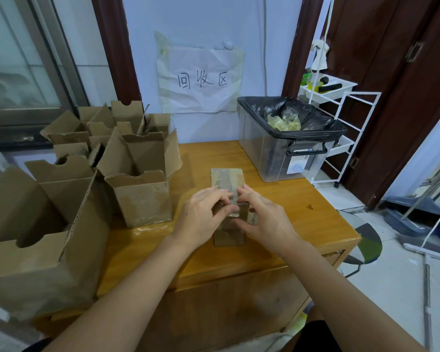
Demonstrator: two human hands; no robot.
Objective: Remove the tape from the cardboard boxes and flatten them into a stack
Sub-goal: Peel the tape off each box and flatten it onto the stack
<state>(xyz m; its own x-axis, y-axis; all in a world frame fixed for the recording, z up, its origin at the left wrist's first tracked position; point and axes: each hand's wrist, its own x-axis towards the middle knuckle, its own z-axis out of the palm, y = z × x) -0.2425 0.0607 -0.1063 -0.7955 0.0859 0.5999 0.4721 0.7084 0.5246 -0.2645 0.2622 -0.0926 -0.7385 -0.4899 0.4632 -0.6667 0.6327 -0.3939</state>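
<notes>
Small box [228, 180] on table [302, 207], half under both hands; left hand [201, 214] and right hand [262, 217] pinch tape [233, 199] on its top.

On a wooden table [277, 212] a small taped box [228, 180] lies lengthwise. The left hand [201, 214] and right hand [262, 214] meet over its near half, fingers curled, pinching a strip of clear tape [233, 210]. Open boxes [140, 174] crowd the table's left side. A clear bin [277, 158] with a black liner holds crumpled tape at the far right corner.
</notes>
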